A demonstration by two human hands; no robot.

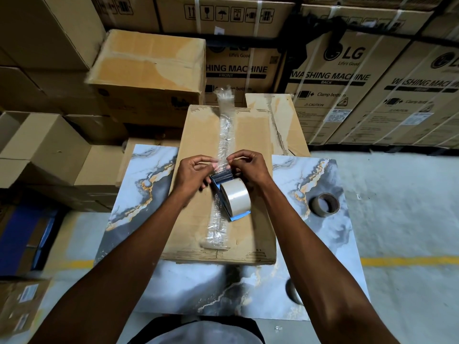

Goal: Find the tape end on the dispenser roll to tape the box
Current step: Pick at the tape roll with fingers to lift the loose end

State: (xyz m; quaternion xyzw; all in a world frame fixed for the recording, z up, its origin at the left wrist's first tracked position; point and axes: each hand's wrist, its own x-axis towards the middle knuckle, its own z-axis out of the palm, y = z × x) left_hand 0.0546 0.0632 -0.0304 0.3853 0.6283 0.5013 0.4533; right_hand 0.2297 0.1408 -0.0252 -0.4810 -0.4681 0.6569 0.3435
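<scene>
Both hands' (192,173) (248,167) grips pinch clear tape (220,165) above the blue dispenser's (232,199) whitish roll.

On a marble-patterned tabletop (323,256), a flat brown cardboard box (198,219) lying lengthwise, away from the viewer. Along its centre seam, a crinkled strip of clear tape (224,135). On the box, near the middle, a blue tape dispenser with a pale roll (234,197); left hand (192,176) and right hand (248,168) meeting at its far end. Right of the box, a spare brown tape roll (324,203). Behind, stacked printed appliance cartons (330,78); left, open cardboard boxes (44,150).
</scene>
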